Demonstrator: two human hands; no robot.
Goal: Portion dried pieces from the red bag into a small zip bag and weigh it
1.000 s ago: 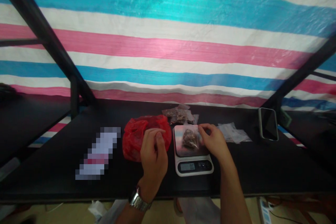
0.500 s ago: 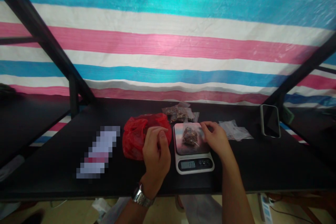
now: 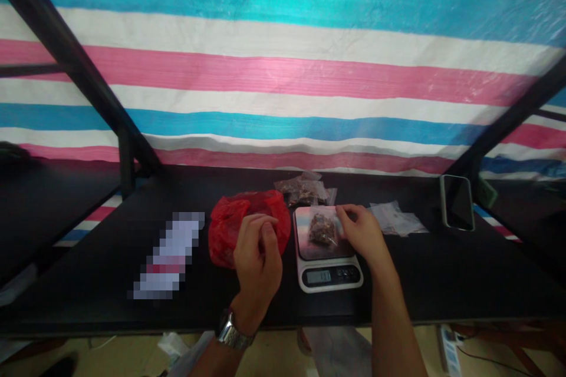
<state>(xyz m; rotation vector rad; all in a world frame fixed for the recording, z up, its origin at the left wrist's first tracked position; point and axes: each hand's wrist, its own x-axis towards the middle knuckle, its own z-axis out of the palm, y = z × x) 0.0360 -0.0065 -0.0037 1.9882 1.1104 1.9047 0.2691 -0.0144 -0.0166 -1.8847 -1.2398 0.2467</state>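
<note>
A white kitchen scale (image 3: 333, 283) with a lit display carries a small clear zip bag (image 3: 322, 230) filled with brown dried bits. My right hand (image 3: 361, 231) is closed at the right edge of this bag, thumb and forefinger pinching its side over the weighing plate. To the left, my left hand (image 3: 259, 253) hovers at the front of a red plastic bag (image 3: 221, 230), partly covering its opening. Its fingers are curled together, and whatever they may hold is hidden. A metal-strapped watch (image 3: 234, 330) sits on the left wrist.
Several filled zip bags (image 3: 305, 188) lie in a pile behind the scale. Flat clear bags (image 3: 395, 219) rest right of it, and a phone (image 3: 457, 203) lies farther right. A blurred-out paper (image 3: 172, 253) is at left. Black frame bars (image 3: 88, 82) slant up both sides.
My left hand has shifted slightly left and toward me. The right hand stays at the zip bag's edge, with the bag still on the scale.
</note>
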